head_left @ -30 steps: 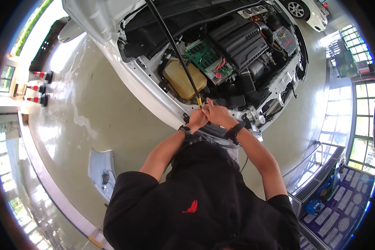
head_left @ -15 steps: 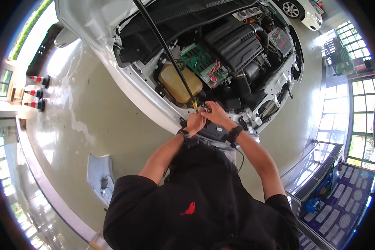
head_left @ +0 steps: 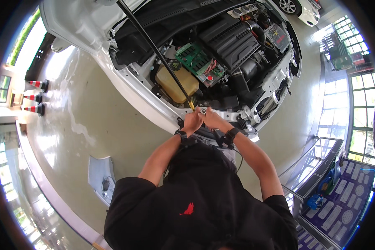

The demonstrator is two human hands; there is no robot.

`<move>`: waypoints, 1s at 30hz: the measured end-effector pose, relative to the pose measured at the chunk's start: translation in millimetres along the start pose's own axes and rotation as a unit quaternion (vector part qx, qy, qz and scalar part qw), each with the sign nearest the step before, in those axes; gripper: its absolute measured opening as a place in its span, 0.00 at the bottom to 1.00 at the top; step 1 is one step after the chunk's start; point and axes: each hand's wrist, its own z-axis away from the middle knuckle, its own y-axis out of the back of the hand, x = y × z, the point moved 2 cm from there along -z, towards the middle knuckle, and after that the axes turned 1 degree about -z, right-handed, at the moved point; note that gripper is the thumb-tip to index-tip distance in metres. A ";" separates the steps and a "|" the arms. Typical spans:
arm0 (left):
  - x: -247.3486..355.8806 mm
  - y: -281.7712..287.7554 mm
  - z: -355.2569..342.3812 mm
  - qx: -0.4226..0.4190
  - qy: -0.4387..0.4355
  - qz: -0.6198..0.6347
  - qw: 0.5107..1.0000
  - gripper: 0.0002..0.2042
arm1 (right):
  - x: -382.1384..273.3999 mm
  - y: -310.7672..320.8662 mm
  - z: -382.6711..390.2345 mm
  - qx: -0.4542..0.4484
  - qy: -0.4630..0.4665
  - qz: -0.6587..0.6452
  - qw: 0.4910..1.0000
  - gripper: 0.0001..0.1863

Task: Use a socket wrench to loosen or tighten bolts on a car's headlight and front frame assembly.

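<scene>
My left hand (head_left: 192, 121) is closed at the yellow lower end of the black rod (head_left: 168, 66), at the front edge of the white car's (head_left: 133, 101) open engine bay. What its fingers hold is hidden. My right hand (head_left: 213, 121) is beside it, fingers pinched on a small round silvery metal part (head_left: 203, 111). Just beyond my hands are a yellowish translucent tank (head_left: 177, 85) and a green circuit board (head_left: 191, 58). A black engine cover (head_left: 227, 39) lies farther back.
Striped cones (head_left: 38, 109) stand at the left. A loose light body panel (head_left: 96, 171) lies on the floor (head_left: 75, 137). A framed bench with a purple panel (head_left: 337, 208) is at lower right, and another white car (head_left: 308, 14) is at top right.
My right hand has come down from beside the rod's end toward me, and the silvery part in its fingers shows more clearly. The whole view has shifted slightly.
</scene>
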 end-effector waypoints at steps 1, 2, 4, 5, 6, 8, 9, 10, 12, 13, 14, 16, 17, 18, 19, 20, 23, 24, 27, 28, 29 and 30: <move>-1.0 0.8 0.6 -0.015 0.025 -0.007 1.000 0.12 | -4.2 4.6 3.2 0.016 0.064 0.097 0.993 0.25; 1.1 3.2 1.0 -0.013 0.026 -0.009 1.000 0.12 | -8.1 10.4 8.1 0.033 0.124 0.192 0.973 0.24; 7.5 6.8 -0.8 -0.041 -0.008 0.016 0.999 0.12 | -3.1 20.4 9.1 0.028 0.145 0.244 0.958 0.22; 7.2 6.9 0.7 -0.042 -0.016 0.027 0.999 0.11 | 3.1 21.0 6.1 0.063 0.201 0.291 0.933 0.21; 4.0 6.5 0.0 -0.039 -0.019 0.026 0.999 0.11 | 8.4 20.9 2.3 0.098 0.255 0.336 0.902 0.21; -1.4 5.3 -1.6 -0.072 -0.020 0.037 0.997 0.11 | 6.1 25.6 0.2 0.118 0.279 0.353 0.885 0.21; -2.1 3.5 -1.3 -0.068 -0.010 0.053 0.996 0.10 | 5.9 26.4 -0.8 0.109 0.262 0.328 0.901 0.22; 1.7 5.2 -2.1 -0.067 -0.013 0.054 0.996 0.10 | 6.0 26.6 -0.7 0.100 0.242 0.302 0.917 0.22; 9.3 9.2 -4.0 -0.047 -0.019 0.010 0.999 0.11 | 6.7 20.0 -0.1 0.074 0.182 0.250 0.948 0.23; 9.7 9.7 -2.6 -0.043 -0.017 -0.003 0.999 0.11 | 7.0 15.8 0.1 0.046 0.122 0.194 0.972 0.25; 6.9 7.6 -0.2 -0.042 -0.021 -0.003 0.999 0.11 | 3.9 12.3 -0.4 0.050 0.121 0.195 0.972 0.25; 0.4 6.0 1.6 -0.001 -0.021 0.064 0.998 0.12 | 3.3 0.0 -3.9 -0.098 0.007 -0.039 0.994 0.31; -0.2 5.5 0.2 -0.011 -0.012 0.070 0.997 0.12 | 1.6 -2.8 -4.4 -0.063 0.031 0.005 0.998 0.33; 0.7 4.8 -2.8 -0.011 -0.019 0.069 0.997 0.12 | 3.9 -0.5 -5.1 -0.056 0.031 0.004 0.998 0.33; 4.0 8.0 -2.4 -0.012 -0.010 0.062 0.998 0.12 | -2.4 5.2 1.6 -0.012 0.080 0.098 0.992 0.31; 7.1 11.7 -2.9 -0.013 -0.002 0.055 0.998 0.12 | -7.0 9.5 5.5 0.032 0.127 0.191 0.973 0.29; 3.9 10.4 -1.6 -0.031 -0.029 0.042 0.998 0.13 | -4.5 20.9 7.3 0.059 0.191 0.251 0.947 0.28; 0.9 7.5 -1.1 -0.040 -0.048 0.058 0.996 0.13 | -5.5 22.7 8.7 0.077 0.220 0.284 0.930 0.28; 6.7 9.3 0.1 -0.019 -0.055 0.014 0.998 0.14 | -1.0 24.8 8.2 0.075 0.238 0.256 0.934 0.27; 9.4 10.7 0.9 -0.020 -0.057 0.014 0.998 0.14 | 2.0 18.8 7.3 0.076 0.237 0.255 0.934 0.27; 10.4 11.7 0.1 -0.030 -0.036 0.011 0.999 0.14 | 6.6 10.5 2.4 0.074 0.196 0.176 0.962 0.27; 11.4 12.4 -0.4 -0.041 -0.014 0.008 0.999 0.14 | 12.1 2.1 -1.7 0.071 0.154 0.095 0.981 0.26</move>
